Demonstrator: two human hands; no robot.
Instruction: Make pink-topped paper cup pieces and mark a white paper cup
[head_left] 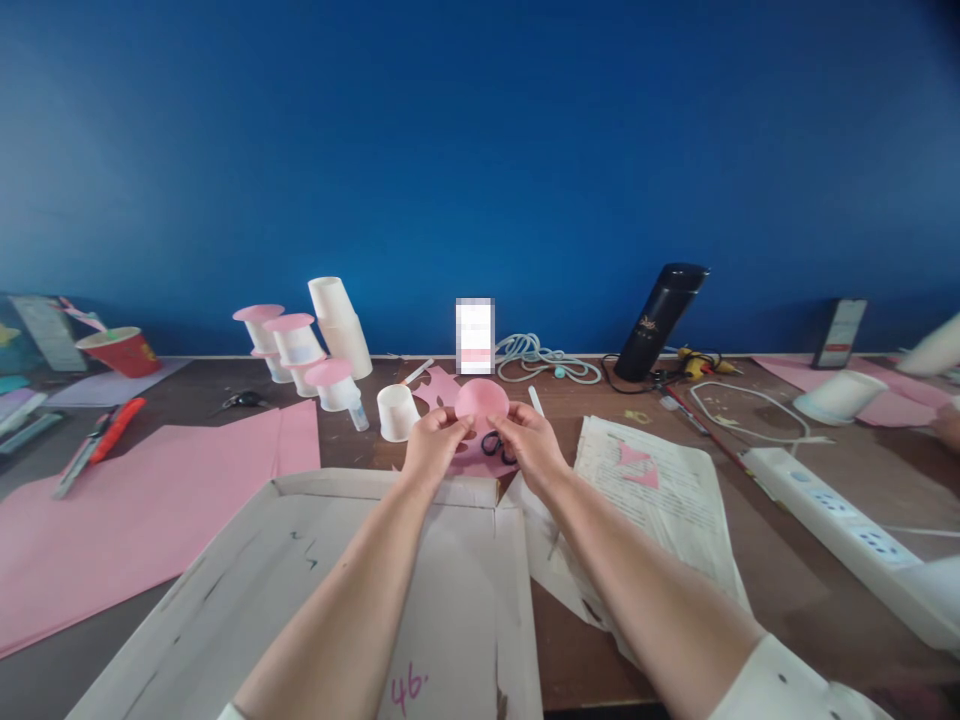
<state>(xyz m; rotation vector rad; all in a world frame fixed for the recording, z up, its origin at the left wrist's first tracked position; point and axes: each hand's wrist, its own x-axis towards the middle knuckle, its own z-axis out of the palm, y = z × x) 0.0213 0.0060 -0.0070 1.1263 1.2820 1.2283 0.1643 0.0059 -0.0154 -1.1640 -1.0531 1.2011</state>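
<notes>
A round pink paper disc (pixel 481 398) is held up between my two hands at the middle of the view. My left hand (pixel 439 440) pinches its left edge, and my right hand (pixel 527 440) pinches the right edge. Behind and below the disc lie pink paper scraps with cut-outs (pixel 437 387) and dark-handled scissors (pixel 498 447), partly hidden by my hands. Left of my left hand stands a white paper cup (pixel 397 412). Farther left, several white cups topped with pink discs (pixel 330 374) stand together, beside a tall stack of white cups (pixel 341 325).
A cardboard box lid (pixel 225 580) lies under my forearms. Pink sheets (pixel 165 490) and a utility knife (pixel 86 455) are at left. At right are a printed paper stack (pixel 675 500), a black bottle (pixel 661 322), a power strip (pixel 840 530) and coiled cable (pixel 551 360).
</notes>
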